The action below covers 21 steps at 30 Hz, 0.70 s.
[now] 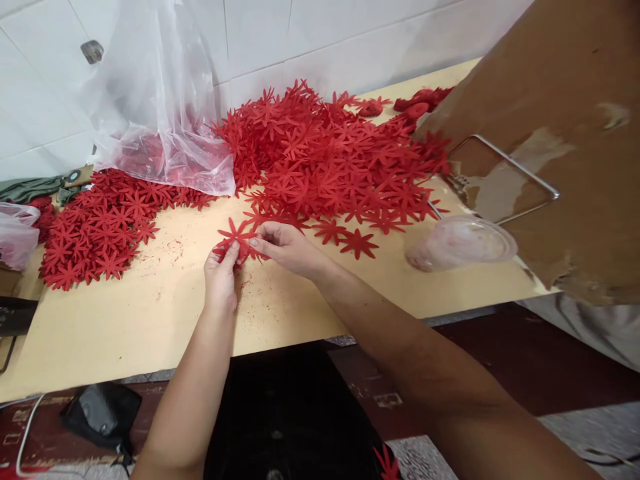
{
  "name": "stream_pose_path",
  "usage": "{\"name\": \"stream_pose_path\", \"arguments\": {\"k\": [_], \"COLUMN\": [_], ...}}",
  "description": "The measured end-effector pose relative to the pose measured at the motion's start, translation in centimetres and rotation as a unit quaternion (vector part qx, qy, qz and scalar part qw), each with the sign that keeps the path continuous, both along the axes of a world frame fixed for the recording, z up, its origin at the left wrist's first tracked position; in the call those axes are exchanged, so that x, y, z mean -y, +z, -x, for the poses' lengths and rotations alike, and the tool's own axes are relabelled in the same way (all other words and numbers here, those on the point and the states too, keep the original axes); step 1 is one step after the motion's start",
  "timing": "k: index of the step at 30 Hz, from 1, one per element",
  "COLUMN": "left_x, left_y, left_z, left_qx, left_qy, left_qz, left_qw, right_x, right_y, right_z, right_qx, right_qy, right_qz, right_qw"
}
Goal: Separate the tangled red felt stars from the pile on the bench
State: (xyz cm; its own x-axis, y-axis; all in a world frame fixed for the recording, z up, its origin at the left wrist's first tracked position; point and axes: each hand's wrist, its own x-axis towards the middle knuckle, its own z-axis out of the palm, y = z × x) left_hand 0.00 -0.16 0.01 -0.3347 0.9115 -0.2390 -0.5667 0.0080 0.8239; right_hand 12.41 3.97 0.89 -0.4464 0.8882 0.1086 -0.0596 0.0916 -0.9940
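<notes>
Left hand (221, 275) and right hand (291, 249): fingers of both pinched nearly closed on red flower cutout (236, 233), over the table (175, 327) between piles and near edge. Lower petals partly hidden; can't tell if one layer or several. Two red piles, left-edge pile (90, 237) and far-edge pile (320, 153), too overlapped to count. One plastic bag (165, 127) blocks part of left-edge pile. One tub (465, 240). One cardboard piece (575, 87), cut off, hides far-right corner.

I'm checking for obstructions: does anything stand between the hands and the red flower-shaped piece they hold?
Nothing visible does: the left hand and right hand pinch the red flower-shaped piece directly.
</notes>
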Motion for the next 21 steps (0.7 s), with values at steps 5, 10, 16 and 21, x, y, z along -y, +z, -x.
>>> {"name": "stream_pose_path", "arguments": {"k": [5, 10, 16, 21], "left_x": [-0.2, 0.0, 0.1, -0.1], "left_y": [0.2, 0.4, 0.4, -0.3], "left_z": [0.3, -0.3, -0.3, -0.2], "left_qx": [0.009, -0.052, -0.089, -0.136], "left_qy": [0.018, -0.002, -0.005, -0.011], "left_qz": [0.013, 0.017, 0.016, -0.004], "left_qw": [1.0, 0.998, 0.996, 0.991], "right_x": [-0.5, -0.7, 0.1, 1.0], "right_y": [-0.3, -0.5, -0.1, 0.0], "right_z": [-0.9, -0.8, -0.2, 0.2], "right_qx": [-0.019, -0.009, -0.011, -0.058], "right_qy": [-0.049, -0.09, -0.081, -0.053], "right_qz": [0.05, 0.04, 0.029, 0.072], "right_qw": [0.997, 0.995, 0.996, 0.994]}}
